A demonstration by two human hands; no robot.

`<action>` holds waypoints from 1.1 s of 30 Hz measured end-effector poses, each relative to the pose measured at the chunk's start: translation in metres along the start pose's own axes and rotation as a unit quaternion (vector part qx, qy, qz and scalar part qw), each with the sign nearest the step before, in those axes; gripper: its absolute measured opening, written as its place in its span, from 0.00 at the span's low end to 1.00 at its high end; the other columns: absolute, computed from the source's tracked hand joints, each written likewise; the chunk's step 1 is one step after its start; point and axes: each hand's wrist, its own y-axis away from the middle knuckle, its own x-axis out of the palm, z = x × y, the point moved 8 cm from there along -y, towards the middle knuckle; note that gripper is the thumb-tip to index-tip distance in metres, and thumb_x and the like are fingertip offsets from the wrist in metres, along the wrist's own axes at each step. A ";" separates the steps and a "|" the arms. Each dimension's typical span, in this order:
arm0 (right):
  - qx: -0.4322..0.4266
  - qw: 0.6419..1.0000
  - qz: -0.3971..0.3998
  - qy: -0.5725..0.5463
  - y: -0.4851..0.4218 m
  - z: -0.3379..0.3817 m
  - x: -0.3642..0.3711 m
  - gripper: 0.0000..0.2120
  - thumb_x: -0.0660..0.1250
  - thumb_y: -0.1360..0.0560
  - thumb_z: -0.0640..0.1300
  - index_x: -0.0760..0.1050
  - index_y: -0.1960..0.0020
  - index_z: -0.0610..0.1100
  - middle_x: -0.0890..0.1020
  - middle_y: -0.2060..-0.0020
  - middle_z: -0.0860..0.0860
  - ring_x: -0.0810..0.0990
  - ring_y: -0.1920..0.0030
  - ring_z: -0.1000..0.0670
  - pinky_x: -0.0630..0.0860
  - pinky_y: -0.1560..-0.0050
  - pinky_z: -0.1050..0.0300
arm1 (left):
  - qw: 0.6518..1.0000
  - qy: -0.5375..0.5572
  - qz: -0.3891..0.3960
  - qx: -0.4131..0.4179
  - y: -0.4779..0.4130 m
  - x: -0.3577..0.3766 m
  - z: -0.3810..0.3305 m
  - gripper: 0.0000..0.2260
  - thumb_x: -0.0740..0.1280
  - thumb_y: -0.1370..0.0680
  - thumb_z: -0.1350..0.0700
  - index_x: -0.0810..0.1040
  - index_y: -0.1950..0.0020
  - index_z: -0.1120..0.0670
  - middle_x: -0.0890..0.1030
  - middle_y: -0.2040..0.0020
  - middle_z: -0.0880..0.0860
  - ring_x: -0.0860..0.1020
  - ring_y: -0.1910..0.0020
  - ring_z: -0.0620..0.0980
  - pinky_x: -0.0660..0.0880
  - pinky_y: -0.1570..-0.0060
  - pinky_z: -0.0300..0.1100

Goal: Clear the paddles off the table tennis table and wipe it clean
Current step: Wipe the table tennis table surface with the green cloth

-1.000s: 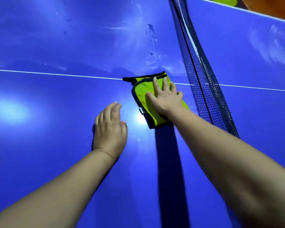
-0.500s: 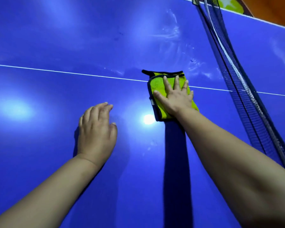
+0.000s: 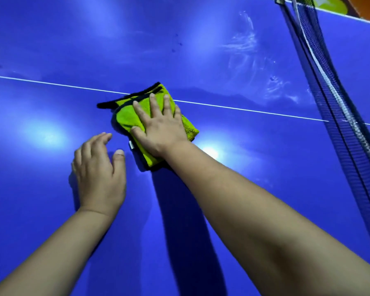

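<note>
Right now the person's R hand (image 3: 160,129) is pressing flat, fingers spread, on a folded green cloth (image 3: 126,118) w/ black trim, which is lying on the blue table tennis table (image 3: 41,210) at its white centre line (image 3: 51,83). L hand (image 3: 98,174) is resting open on the tabletop just beside the cloth, holding nothing. Net (image 3: 329,103) is standing off to the right.

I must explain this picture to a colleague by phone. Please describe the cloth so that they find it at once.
Start from the blue table tennis table and follow its white line toward the net. The cloth lies on that line, under the right hand. It alone is yellow-green with black edging.
</note>
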 end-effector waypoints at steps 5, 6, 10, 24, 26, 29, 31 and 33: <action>-0.086 0.996 0.002 0.002 0.047 -0.005 0.006 0.30 0.51 0.21 0.61 0.46 0.22 0.59 0.45 0.21 0.49 0.39 0.22 0.42 0.43 0.26 0.40 | 0.998 -0.015 -0.008 -0.066 0.010 0.008 -0.014 0.21 0.57 0.26 0.52 0.72 0.37 0.61 0.73 0.38 0.62 0.66 0.38 0.62 0.61 0.38 0.53; -0.090 0.996 0.001 0.001 0.056 -0.015 0.006 0.29 0.51 0.21 0.60 0.47 0.22 0.59 0.45 0.21 0.49 0.40 0.22 0.43 0.42 0.26 0.41 | 0.998 -0.019 -0.003 -0.068 0.014 0.013 -0.023 0.21 0.57 0.26 0.52 0.72 0.37 0.60 0.73 0.38 0.62 0.66 0.38 0.62 0.61 0.38 0.53; -0.054 0.998 -0.006 -0.022 0.083 -0.084 0.002 0.29 0.51 0.21 0.59 0.48 0.22 0.61 0.46 0.21 0.52 0.40 0.22 0.45 0.43 0.25 0.43 | 0.998 -0.033 0.026 -0.047 0.031 0.043 -0.069 0.19 0.58 0.26 0.52 0.73 0.39 0.60 0.74 0.39 0.61 0.67 0.38 0.61 0.62 0.39 0.56; 0.179 0.983 -0.021 -0.028 0.156 -0.363 -0.021 0.28 0.51 0.20 0.58 0.46 0.22 0.61 0.46 0.21 0.52 0.41 0.22 0.46 0.43 0.24 0.45 | 0.969 -0.086 0.153 0.173 0.105 0.162 -0.236 0.25 0.54 0.26 0.44 0.74 0.37 0.59 0.75 0.38 0.57 0.65 0.36 0.55 0.54 0.37 0.51; 0.206 0.978 -0.020 -0.033 0.165 -0.389 -0.024 0.28 0.51 0.20 0.58 0.46 0.22 0.61 0.45 0.21 0.52 0.41 0.22 0.46 0.42 0.24 0.45 | 0.964 -0.096 0.165 0.186 0.111 0.166 -0.242 0.27 0.54 0.27 0.43 0.74 0.36 0.58 0.74 0.37 0.57 0.65 0.36 0.55 0.53 0.36 0.50; 0.264 0.963 -0.021 -0.043 0.181 -0.418 -0.026 0.28 0.51 0.19 0.57 0.46 0.22 0.59 0.45 0.21 0.51 0.41 0.22 0.46 0.44 0.25 0.44 | 0.961 -0.097 0.174 0.189 0.116 0.161 -0.241 0.27 0.53 0.26 0.42 0.73 0.36 0.58 0.74 0.36 0.57 0.65 0.35 0.55 0.53 0.35 0.50; 0.312 0.948 -0.027 -0.064 0.195 -0.427 -0.026 0.28 0.51 0.19 0.57 0.46 0.22 0.59 0.45 0.21 0.51 0.43 0.22 0.45 0.45 0.25 0.45 | 0.959 -0.092 0.181 0.196 0.118 0.153 -0.236 0.28 0.53 0.26 0.41 0.73 0.36 0.58 0.74 0.36 0.57 0.65 0.34 0.55 0.53 0.35 0.50; 0.362 0.928 -0.034 -0.085 0.212 -0.427 -0.024 0.28 0.51 0.19 0.56 0.47 0.22 0.58 0.45 0.21 0.51 0.50 0.22 0.44 0.48 0.25 0.45 | 0.958 -0.088 0.185 0.202 0.117 0.142 -0.226 0.28 0.53 0.25 0.41 0.73 0.35 0.58 0.74 0.36 0.57 0.65 0.34 0.55 0.54 0.35 0.50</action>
